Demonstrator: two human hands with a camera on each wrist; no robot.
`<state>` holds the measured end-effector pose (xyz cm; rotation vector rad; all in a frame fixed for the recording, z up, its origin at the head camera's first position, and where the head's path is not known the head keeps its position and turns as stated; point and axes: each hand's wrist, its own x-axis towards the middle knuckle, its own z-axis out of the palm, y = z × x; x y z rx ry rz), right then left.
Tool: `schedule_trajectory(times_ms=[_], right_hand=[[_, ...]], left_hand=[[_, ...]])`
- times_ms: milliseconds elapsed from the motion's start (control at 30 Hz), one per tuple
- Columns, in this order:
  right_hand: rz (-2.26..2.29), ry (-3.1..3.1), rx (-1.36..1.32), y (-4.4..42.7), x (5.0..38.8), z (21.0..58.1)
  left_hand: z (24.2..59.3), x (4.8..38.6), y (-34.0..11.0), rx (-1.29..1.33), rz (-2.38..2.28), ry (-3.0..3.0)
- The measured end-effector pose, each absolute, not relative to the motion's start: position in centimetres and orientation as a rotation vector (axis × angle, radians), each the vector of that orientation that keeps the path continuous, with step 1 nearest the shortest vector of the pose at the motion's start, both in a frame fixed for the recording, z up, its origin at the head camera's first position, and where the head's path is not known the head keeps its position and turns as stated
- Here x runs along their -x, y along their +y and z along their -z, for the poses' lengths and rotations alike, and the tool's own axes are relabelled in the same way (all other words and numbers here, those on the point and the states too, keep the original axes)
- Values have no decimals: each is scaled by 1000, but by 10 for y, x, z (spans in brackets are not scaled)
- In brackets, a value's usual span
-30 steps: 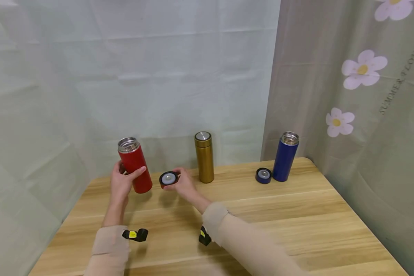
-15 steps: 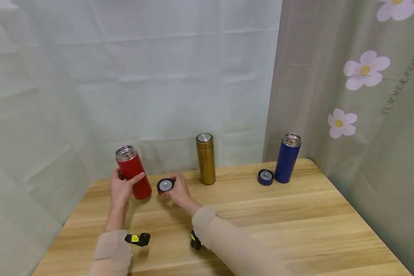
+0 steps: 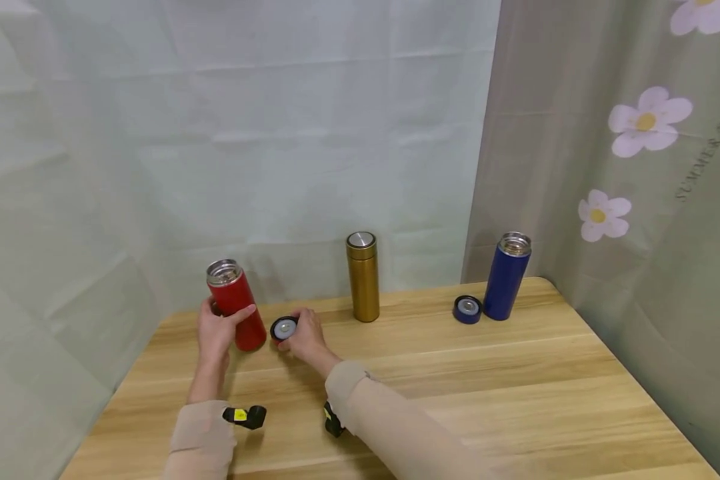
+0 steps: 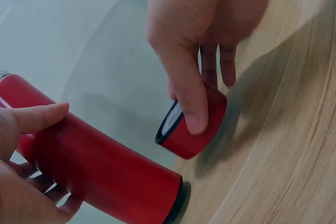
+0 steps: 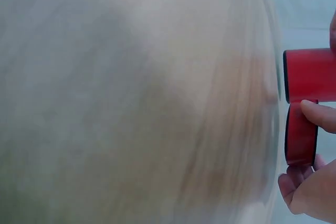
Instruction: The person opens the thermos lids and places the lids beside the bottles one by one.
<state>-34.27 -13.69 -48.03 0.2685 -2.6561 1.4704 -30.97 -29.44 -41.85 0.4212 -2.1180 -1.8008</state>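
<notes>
My left hand (image 3: 215, 333) grips the red thermos bottle (image 3: 250, 328) round its middle, thumb across the front. The bottle's steel mouth is uncovered, and its base is at or just above the table. Close to the right of it, my right hand (image 3: 307, 339) pinches the red lid (image 4: 190, 139) by its side wall. The lid's pale inner side faces up in the head view. Whether the lid touches the table I cannot tell. Behind the right hand a gold thermos bottle (image 3: 365, 287) stands upright with its lid on.
A blue thermos bottle (image 3: 507, 280) stands uncapped at the far right, its blue lid (image 3: 468, 309) lying inner side up beside it. All stand near the back edge of the wooden table (image 3: 492, 393). Pale curtains (image 3: 288, 147) hang behind and at the sides.
Both hands have come down towards the table with the red bottle and its lid. The right hand has moved slightly left, nearer the bottle. The gold and blue bottles stay in place.
</notes>
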Motion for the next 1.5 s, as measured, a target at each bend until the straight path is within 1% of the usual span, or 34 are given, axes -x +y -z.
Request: schedule_trajectory(times_ms=[200,500,733,967,1167,1500], right_hand=[[-1368,-2687,-284,-136,343,482],[-1372,-2709,-262,-134,337,483],[-1454,-2722,-268,-130,334,474],[-1501,-2713,-276,-121,335,462],[-1580,-2682,-366,-111,334,453],[-1676,-2581,-592,-94,318,431]], left_hand=[[419,310,-288,-406,1835,-2109],[424,308,-283,-389,1834,-2113],[423,306,-283,-390,1804,-2128],[413,305,-282,-352,1747,-2084],[406,303,-281,-307,1686,-2001],[389,291,-280,-240,1526,-1870]])
